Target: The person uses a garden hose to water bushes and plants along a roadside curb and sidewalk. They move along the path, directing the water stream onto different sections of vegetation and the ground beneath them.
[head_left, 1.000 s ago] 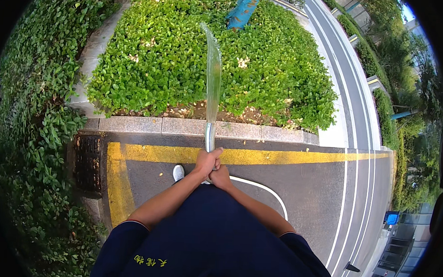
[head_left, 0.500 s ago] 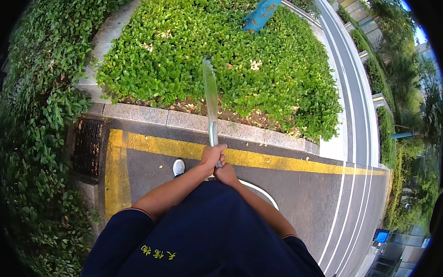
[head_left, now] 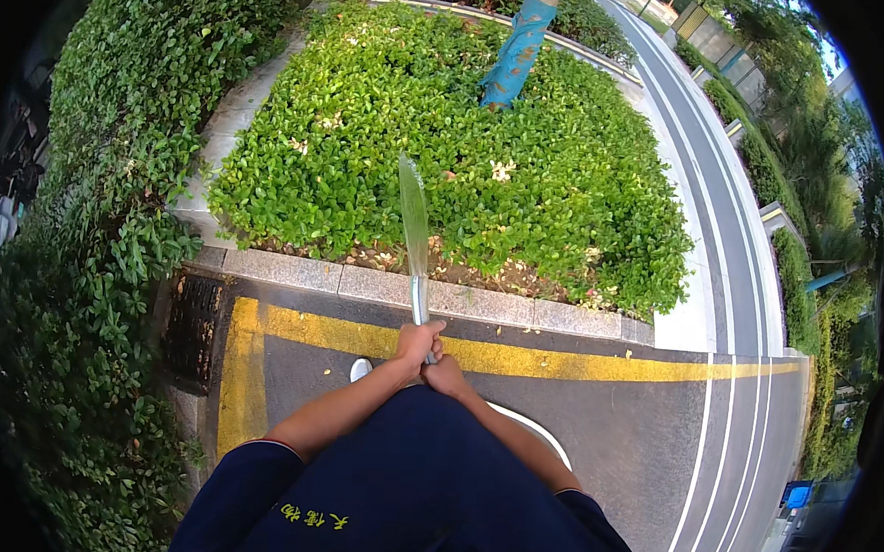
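Note:
With my left hand (head_left: 418, 343) I grip a pale hose (head_left: 419, 301) close to its outlet, fingers wrapped round it. Just behind, my right hand (head_left: 445, 374) is closed round the same hose, nearer my body. A fanned stream of water (head_left: 413, 215) leaves the outlet and reaches over the low green shrubs (head_left: 370, 132). Behind my right forearm a curved white length of hose (head_left: 544, 433) lies on the asphalt. Part of the hose between my hands and my dark blue shirt is hidden.
A stone kerb (head_left: 292, 271) edges the shrub bed, with a yellow painted line (head_left: 478, 356) in front. A tree trunk wrapped in blue (head_left: 519, 55) rises from the bed. At left are a drain grate (head_left: 192, 331) and a tall hedge (head_left: 119, 149); a white-lined road (head_left: 704, 140) runs at right.
The view has tilted up, so the bed, kerb and hands sit lower in the picture. Both hands keep their grip, and water still flows from the hose.

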Demonstrator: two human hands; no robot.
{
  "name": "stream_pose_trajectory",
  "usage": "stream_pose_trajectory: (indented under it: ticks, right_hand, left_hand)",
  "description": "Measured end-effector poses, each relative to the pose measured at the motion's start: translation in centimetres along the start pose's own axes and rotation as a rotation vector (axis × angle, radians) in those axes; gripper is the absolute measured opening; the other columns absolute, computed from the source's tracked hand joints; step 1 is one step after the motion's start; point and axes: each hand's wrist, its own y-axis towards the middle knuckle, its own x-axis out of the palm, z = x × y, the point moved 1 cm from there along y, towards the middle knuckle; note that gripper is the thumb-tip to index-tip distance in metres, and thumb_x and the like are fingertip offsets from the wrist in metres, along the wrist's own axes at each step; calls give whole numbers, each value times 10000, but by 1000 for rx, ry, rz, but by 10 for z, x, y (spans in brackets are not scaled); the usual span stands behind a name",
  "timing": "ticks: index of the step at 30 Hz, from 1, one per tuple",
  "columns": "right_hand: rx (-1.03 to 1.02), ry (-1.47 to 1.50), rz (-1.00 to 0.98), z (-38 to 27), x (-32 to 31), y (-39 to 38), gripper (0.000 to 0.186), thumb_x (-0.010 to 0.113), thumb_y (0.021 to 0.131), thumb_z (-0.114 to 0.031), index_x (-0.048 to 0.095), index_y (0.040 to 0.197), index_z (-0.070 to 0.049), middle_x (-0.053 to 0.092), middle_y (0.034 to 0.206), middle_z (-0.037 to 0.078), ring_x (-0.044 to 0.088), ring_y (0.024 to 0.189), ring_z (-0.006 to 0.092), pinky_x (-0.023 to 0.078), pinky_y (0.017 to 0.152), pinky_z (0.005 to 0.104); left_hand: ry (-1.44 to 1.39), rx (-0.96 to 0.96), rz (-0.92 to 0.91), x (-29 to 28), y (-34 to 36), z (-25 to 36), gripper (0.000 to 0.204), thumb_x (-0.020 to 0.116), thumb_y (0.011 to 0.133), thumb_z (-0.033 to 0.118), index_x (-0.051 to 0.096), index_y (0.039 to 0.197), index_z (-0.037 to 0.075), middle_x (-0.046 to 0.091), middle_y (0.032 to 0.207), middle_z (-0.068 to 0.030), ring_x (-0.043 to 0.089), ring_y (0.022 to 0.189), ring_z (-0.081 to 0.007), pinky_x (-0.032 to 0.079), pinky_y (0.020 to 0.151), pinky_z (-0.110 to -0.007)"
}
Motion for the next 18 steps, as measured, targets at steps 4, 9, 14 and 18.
stream_pose_trajectory:
  ticks: [4,9,14,18]
  right_hand:
    - [30,-21,-9,-2,-11,-1,488,712,678,-363,664,879,80,663,924,300,663,930,401,506,805,431]
    - [11,-13,-5,7,-15,9,510,723,668,-379,667,882,81,661,928,308,664,922,406,511,794,433]
    - [-2,-21,13,10,-17,16,500,722,668,-377,667,861,81,663,901,304,666,906,409,513,786,443]
    - [16,-32,29,9,-16,18,494,719,671,-382,667,848,77,665,873,298,670,882,407,514,776,444]
  left_hand:
    - [17,36,20,11,-2,3,260,629,865,167,496,675,48,473,532,-63,476,445,-180,397,437,-346]
    - [45,39,9,18,0,4,251,616,867,162,496,677,48,480,535,-67,482,450,-187,396,445,-345]
    - [56,29,10,24,0,11,238,612,863,156,500,683,47,481,535,-66,483,450,-187,392,447,-340]
    - [68,37,6,23,3,12,238,615,863,159,508,685,44,485,537,-66,484,447,-186,393,444,-343]
